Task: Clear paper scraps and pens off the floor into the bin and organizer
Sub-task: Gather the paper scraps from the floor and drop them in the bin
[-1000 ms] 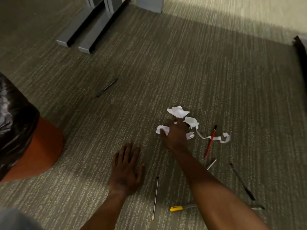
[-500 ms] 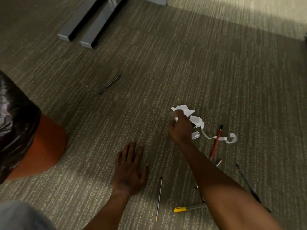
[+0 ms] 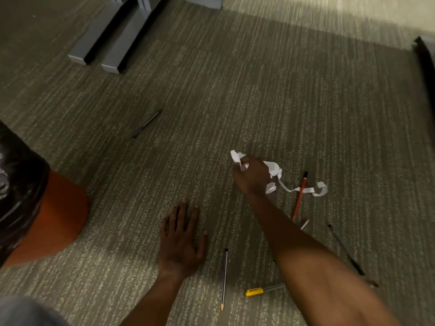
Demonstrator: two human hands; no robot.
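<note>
My right hand (image 3: 251,176) grips a bunch of white paper scraps (image 3: 273,169), and a long paper strip (image 3: 306,189) trails from it to the right across a red pen (image 3: 299,196). My left hand (image 3: 181,241) rests flat on the carpet with fingers spread. A thin pencil (image 3: 224,278) lies just right of it. Under my right forearm lies a pen with a yellow cap (image 3: 255,291). A black pen (image 3: 344,249) lies at the right and a dark pen (image 3: 147,123) lies farther off at the upper left.
An orange bin (image 3: 56,220) lined with a black bag (image 3: 16,184) stands at the left edge. Grey metal furniture feet (image 3: 110,43) sit at the upper left. A dark object (image 3: 426,60) is at the right edge. Grey carpet covers the floor.
My right hand has closed tighter around the scraps and gathered them up, so less paper lies loose at its left. The left hand has stayed flat on the carpet.
</note>
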